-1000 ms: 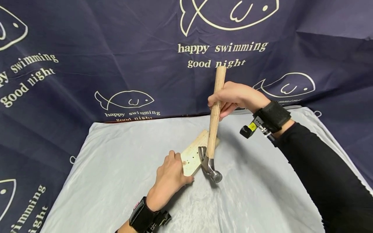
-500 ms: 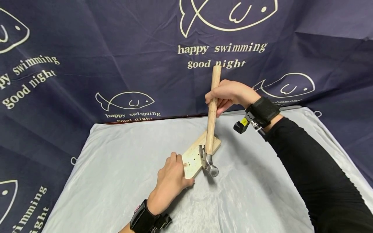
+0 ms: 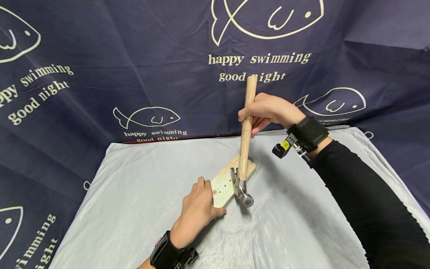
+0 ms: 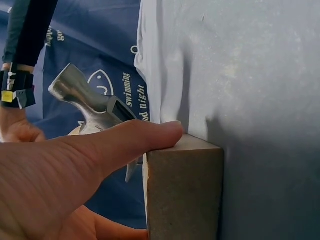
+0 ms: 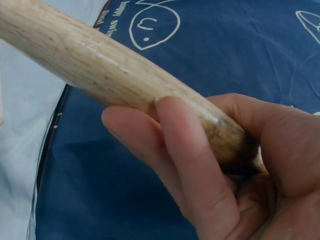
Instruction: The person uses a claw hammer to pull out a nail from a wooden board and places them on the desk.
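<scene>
A claw hammer stands head down over a pale wooden board, its handle pointing up toward the backdrop. My right hand holds the wooden handle above its middle; the right wrist view shows fingers and thumb around the handle. The claw side of the hammer head is at the board's right edge, though whether it touches anything there I cannot tell. Several small dark spots dot the board's top. My left hand grips the board's near end, with the thumb on its side.
A pale grey cloth covers the table under the board. Behind it hangs a dark blue backdrop with white fish drawings and lettering. Each wrist wears a black strap with a small camera.
The hammer swung slightly left and up, then came back a little right and down. My right hand moved with it. The left hand still holds the board in nearly the same place.
</scene>
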A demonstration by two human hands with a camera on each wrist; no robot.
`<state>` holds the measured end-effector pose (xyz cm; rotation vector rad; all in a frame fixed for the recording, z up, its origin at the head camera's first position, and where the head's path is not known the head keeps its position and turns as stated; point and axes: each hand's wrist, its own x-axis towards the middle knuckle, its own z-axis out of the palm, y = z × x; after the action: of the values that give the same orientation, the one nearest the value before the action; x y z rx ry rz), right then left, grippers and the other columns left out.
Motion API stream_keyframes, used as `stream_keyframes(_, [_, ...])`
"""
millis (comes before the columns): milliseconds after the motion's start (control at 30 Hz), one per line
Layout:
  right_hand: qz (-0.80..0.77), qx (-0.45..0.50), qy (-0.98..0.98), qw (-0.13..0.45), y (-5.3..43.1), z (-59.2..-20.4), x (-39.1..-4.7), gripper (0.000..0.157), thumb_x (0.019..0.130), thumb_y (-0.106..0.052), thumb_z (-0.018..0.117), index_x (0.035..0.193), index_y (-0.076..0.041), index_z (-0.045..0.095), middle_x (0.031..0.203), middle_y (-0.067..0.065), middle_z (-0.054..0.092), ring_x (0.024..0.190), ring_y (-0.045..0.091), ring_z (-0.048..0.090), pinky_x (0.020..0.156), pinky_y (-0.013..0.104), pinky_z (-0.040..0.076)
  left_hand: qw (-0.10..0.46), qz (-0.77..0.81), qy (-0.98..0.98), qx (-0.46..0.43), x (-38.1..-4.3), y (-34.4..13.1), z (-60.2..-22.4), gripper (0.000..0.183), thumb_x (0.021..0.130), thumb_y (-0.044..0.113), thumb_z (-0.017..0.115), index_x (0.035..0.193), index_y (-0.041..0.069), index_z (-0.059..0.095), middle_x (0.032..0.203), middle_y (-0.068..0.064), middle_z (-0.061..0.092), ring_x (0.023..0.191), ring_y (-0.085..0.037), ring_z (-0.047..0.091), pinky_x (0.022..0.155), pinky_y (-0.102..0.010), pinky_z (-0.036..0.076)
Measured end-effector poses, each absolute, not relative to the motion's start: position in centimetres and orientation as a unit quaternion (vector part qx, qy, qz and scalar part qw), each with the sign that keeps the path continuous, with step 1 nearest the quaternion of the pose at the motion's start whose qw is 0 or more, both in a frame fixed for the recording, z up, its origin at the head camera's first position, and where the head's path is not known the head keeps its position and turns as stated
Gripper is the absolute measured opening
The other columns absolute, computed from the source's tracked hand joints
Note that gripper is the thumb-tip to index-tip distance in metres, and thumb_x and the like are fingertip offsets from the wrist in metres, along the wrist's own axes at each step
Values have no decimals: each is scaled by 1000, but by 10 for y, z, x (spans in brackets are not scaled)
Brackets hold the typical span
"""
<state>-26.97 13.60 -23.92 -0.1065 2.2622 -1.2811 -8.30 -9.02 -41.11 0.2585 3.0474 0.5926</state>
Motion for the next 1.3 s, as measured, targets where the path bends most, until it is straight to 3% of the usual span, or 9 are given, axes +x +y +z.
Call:
stream_keyframes(367, [-469, -45, 848, 245, 126, -231, -258, 30, 91, -11, 77, 108, 10, 65, 87, 23, 76, 69, 30, 77, 71, 42, 65, 4, 164, 982, 93, -82, -90, -407, 67, 67, 39, 102, 102, -1, 60, 93, -6, 44, 76, -19, 46, 52, -36, 45])
stream_keyframes(800, [-462, -54, 857, 222, 125, -228, -247, 27, 91, -11, 76, 106, 9, 66, 86, 23, 75, 68, 29, 77, 67, 41, 65, 0, 173, 979, 111, -85, -92, -409, 68, 67, 36, 101, 106, -4, 62, 92, -5, 43, 75, -18, 45, 52, -35, 44])
stream_keyframes(1300, [-456, -82, 867, 186, 121, -223, -223, 22, 88, -10, 74, 99, 8, 68, 87, 23, 74, 68, 29, 76, 66, 40, 64, 17, 176, 979, 106, -87, -97, -411, 62, 68, 40, 101, 99, 1, 63, 94, -5, 47, 75, -18, 48, 53, -35, 47])
